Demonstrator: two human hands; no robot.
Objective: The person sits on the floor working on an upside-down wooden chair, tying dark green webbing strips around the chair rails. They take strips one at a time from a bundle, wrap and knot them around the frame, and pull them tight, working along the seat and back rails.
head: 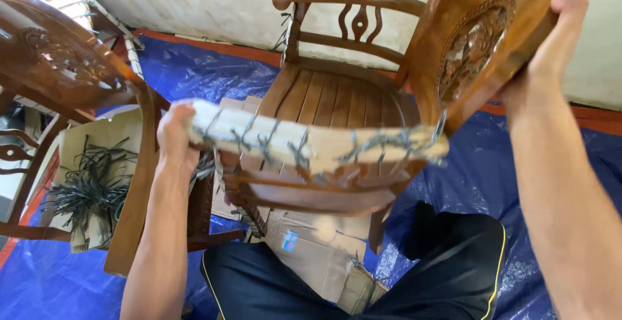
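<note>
Left hand (173,135) grips string-bound cardboard wrap (311,142) on chair arm; right hand (551,41) clasps carved chair back (479,35), fingers probably curled behind.

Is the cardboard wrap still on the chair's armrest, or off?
Still on: the cardboard wrap lies along the armrest, string crossing it; the left hand grips one end.

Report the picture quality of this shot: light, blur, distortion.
Head view: even daylight, soft sheen on the carved chair back; motion blur smears the wrapped chair leg and left hand; wide-lens bend stretches the right hand near the frame edge.
</note>
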